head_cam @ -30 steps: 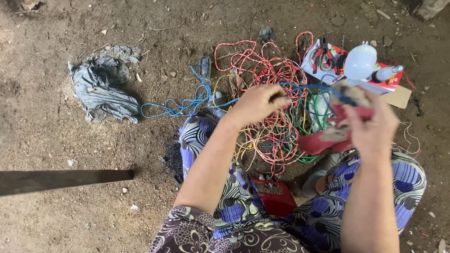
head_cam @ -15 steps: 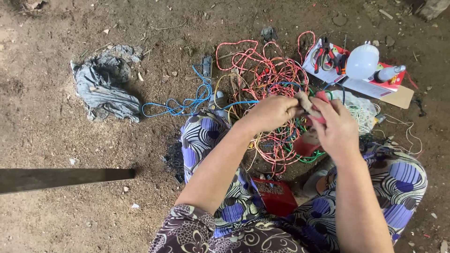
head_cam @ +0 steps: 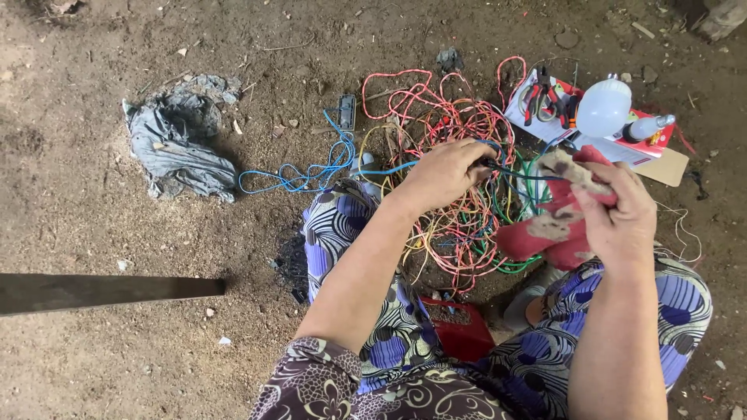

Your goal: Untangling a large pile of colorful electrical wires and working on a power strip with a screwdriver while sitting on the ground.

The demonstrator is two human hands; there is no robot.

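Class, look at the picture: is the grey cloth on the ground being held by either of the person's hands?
No. The grey cloth lies alone on the dirt, far from the left hand at the wires and the right hand holding a red rag.

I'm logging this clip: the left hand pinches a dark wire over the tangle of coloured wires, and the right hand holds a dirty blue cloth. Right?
Not quite. The head view shows the right hand holding a dirty red cloth, not a blue one. The rest stands: the left hand pinches a dark wire over the tangle of coloured wires.

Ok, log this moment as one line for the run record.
left hand: pinching dark wire | right hand: holding red cloth | below: wire tangle on dirt floor
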